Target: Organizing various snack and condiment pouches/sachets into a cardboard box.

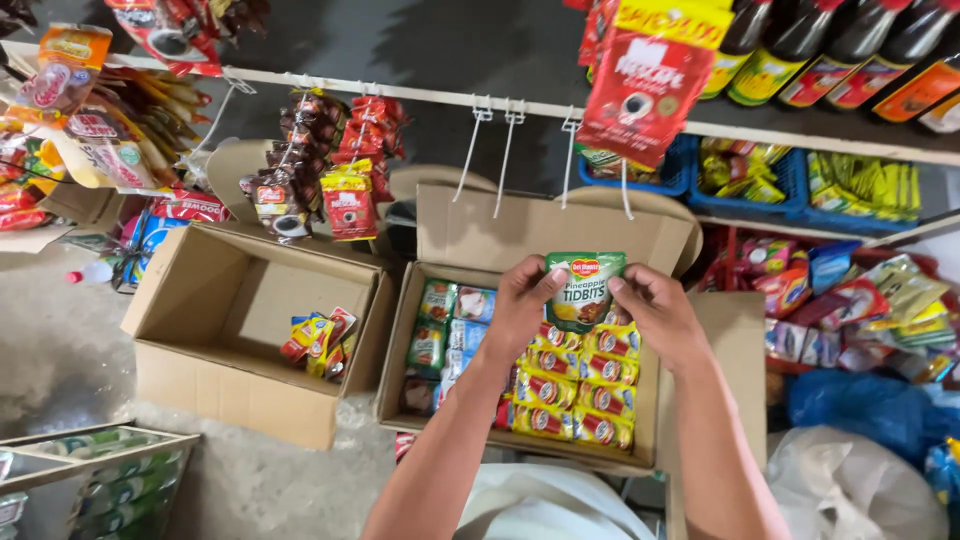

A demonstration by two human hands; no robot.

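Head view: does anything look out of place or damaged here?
Nothing damaged. Both hands, left and right, hold a green pouch over the packed box. The other box holds only a few loose yellow sachets.

Left box (200, 330) lies mostly open; packed box (430, 400) leaves no gaps.

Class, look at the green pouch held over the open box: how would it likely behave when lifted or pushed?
The green pouch is probably soft and bendable: the left hand and right hand support it by both edges. Its glossy film may be slightly slippery. Being flat, it seems unlikely to roll.
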